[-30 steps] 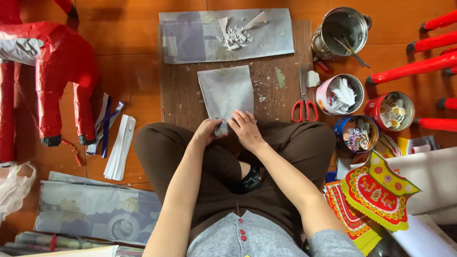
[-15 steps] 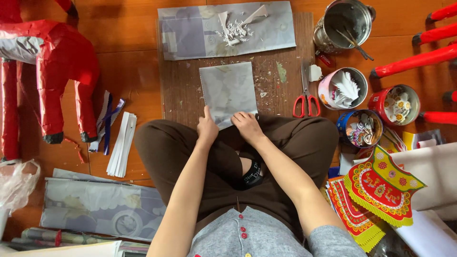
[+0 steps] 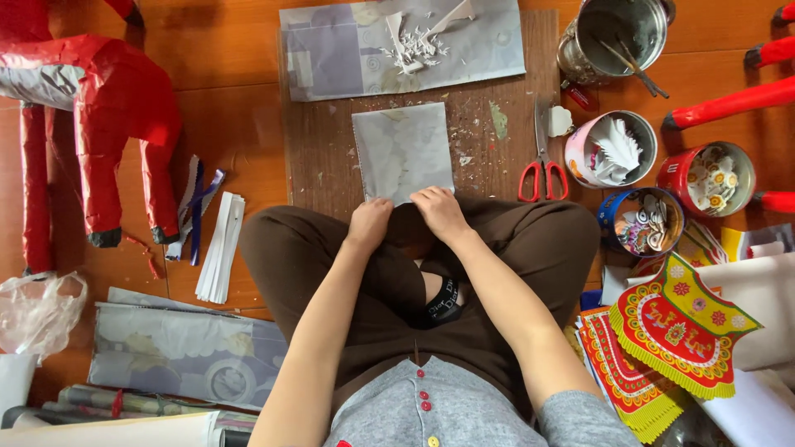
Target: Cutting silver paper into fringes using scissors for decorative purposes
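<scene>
While the near edge of the pale grey square paper sheet (image 3: 403, 151) is pinched by both hands, the fold is best kept square by drawing the corners evenly and holding the sheet flat against the dark wooden work board (image 3: 331, 157) on the floor. The left hand (image 3: 369, 223) is curled with fingers closed on the sheet's near left corner; the right hand (image 3: 439, 212) is bent at the wrist, fingertips pressed on the near edge beside it. Both forearms are extended over crossed legs. Farther right, red-handled scissors (image 3: 542, 165) are laid on the board.
</scene>
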